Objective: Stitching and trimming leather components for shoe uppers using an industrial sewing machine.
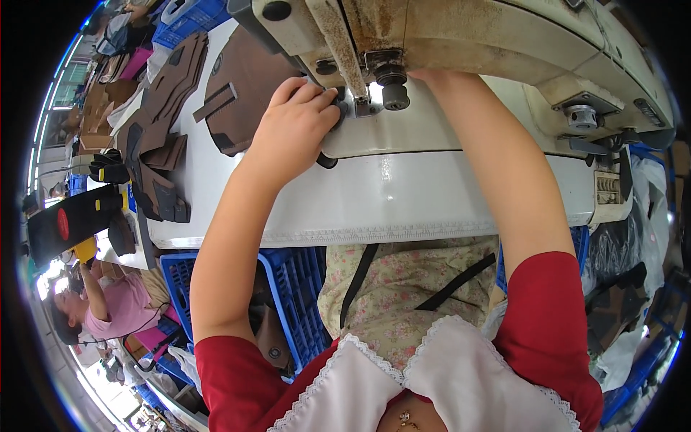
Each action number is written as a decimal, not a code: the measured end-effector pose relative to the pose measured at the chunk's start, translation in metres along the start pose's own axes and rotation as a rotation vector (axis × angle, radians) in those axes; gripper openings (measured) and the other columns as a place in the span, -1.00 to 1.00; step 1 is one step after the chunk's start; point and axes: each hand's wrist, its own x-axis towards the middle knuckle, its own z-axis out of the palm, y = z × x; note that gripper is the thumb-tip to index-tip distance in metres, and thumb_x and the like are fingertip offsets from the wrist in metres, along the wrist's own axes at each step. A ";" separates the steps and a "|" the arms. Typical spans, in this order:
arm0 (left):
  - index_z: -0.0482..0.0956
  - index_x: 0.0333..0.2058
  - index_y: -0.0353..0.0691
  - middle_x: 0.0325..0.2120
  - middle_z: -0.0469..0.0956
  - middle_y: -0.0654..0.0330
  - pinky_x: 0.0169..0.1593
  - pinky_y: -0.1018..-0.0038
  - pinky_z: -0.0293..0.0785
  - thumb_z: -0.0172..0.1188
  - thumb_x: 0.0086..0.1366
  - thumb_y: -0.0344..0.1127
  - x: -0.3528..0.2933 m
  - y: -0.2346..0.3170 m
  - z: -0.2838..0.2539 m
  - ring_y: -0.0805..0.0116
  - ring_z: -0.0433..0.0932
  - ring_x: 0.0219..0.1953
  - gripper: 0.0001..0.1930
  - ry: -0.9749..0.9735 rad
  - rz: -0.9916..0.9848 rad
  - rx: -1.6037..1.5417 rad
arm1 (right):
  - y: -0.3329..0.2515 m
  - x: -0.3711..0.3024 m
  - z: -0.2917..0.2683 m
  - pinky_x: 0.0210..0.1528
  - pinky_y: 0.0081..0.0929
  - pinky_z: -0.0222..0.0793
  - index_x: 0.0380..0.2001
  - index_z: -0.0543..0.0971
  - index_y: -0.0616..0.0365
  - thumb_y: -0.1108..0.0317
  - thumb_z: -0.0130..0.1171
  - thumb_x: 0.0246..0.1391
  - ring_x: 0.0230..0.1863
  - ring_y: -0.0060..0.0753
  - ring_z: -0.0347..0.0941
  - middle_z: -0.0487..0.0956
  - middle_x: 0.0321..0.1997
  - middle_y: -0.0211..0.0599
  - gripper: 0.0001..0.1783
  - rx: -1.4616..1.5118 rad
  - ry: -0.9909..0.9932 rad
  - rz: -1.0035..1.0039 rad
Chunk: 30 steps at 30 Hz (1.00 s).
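Observation:
My left hand [296, 119] is closed beside the needle area of the sewing machine [475, 36], its fingers curled down over a dark edge. What lies under those fingers is mostly hidden. Just left of it, a brown bag panel [245, 79] with a strap tab lies on the white table. My right forearm reaches behind the machine's arm. Only the edge of my right hand [426, 75] shows there, and the machine hides its fingers. Between the hands stand the presser bar and a dark round knob [394, 90].
Stacked brown pieces [169, 93] lie along the table's left side. A ruler strip [360, 234] marks the table's front edge. Blue crates [291, 309] stand below it. Clear plastic bags [640, 223] hang at the right. Another person [119, 306] works at the far left.

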 end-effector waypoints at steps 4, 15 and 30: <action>0.68 -0.29 -0.19 -0.02 0.63 0.20 0.38 0.25 0.19 0.21 -0.01 -0.53 0.001 -0.001 0.000 0.24 0.47 0.14 -0.74 0.032 0.014 -0.007 | -0.003 -0.005 0.005 0.30 -0.15 0.38 0.18 0.49 0.13 0.09 0.08 0.29 0.24 -0.09 0.46 0.48 0.28 -0.15 -0.50 -0.276 -0.080 -0.074; 0.68 -0.24 -0.22 -0.33 0.58 0.28 0.33 0.29 0.27 0.19 0.03 -0.41 -0.004 0.011 0.010 0.27 0.50 -0.03 -0.73 0.165 -0.001 0.163 | -0.004 -0.029 0.019 0.29 -0.18 0.37 0.16 0.52 0.09 0.06 0.09 0.28 0.24 -0.12 0.46 0.51 0.26 -0.21 -0.50 -0.680 -0.271 -0.193; 0.68 -0.11 -0.22 -0.25 0.60 0.23 0.38 0.30 0.23 0.18 0.09 -0.39 -0.002 0.017 0.018 0.25 0.50 0.06 -0.65 0.164 -0.118 0.232 | -0.006 -0.031 0.014 0.27 -0.21 0.35 0.14 0.57 0.04 0.01 0.12 0.25 0.24 -0.17 0.46 0.56 0.22 -0.28 -0.51 -0.753 -0.345 -0.198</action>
